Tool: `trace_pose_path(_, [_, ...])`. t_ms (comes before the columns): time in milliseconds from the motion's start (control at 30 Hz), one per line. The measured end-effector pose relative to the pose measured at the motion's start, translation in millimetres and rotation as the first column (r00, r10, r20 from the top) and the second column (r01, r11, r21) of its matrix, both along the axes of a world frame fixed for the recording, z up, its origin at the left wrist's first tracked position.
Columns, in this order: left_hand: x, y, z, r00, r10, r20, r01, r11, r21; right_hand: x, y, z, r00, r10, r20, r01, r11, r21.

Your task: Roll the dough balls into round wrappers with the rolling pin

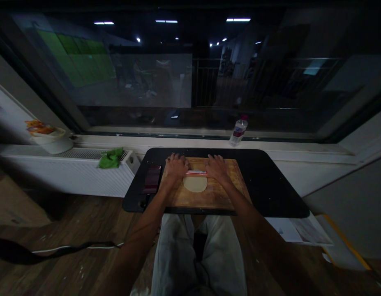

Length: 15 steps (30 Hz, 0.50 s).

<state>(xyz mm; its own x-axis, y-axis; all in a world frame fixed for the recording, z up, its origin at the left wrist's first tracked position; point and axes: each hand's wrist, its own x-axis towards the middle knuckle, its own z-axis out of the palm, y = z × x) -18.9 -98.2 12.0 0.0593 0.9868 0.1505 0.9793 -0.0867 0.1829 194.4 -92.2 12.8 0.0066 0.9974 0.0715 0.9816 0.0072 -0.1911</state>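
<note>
A flat, rounded sheet of pale dough (195, 184) lies on a wooden cutting board (215, 200). Across the dough's far edge runs a short rolling pin (196, 173) with pale and red bands along its visible middle. My left hand (177, 165) covers its left end, fingers bent over and pointing away from me. At the other end, my right hand (218, 167) rests over the pin in the same way. Both palms hide the pin's ends, and part of the dough is hidden behind the pin.
The board sits on a black table (270, 185), with a dark phone-like slab (152, 179) at its left. A water bottle (238, 130) stands on the windowsill. On the radiator (94, 174) are a green cloth (111, 158) and a white tub (54, 142). Papers (298, 230) lie low at right.
</note>
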Motion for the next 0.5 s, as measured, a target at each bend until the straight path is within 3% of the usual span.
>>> trace_pose_path(200, [0.3, -27.0, -0.2, 0.999, -0.035, -0.029, 0.035, 0.999, 0.012, -1.0, -22.3, -9.4, 0.999, -0.008, 0.049, 0.008, 1.0, -0.002])
trace_pose_path(500, [1.1, -59.0, -6.2, 0.998, -0.062, -0.026, 0.063, 0.997, 0.046, -0.4, -50.4, -24.3, 0.999, 0.007, 0.039, -0.011, 0.993, 0.118])
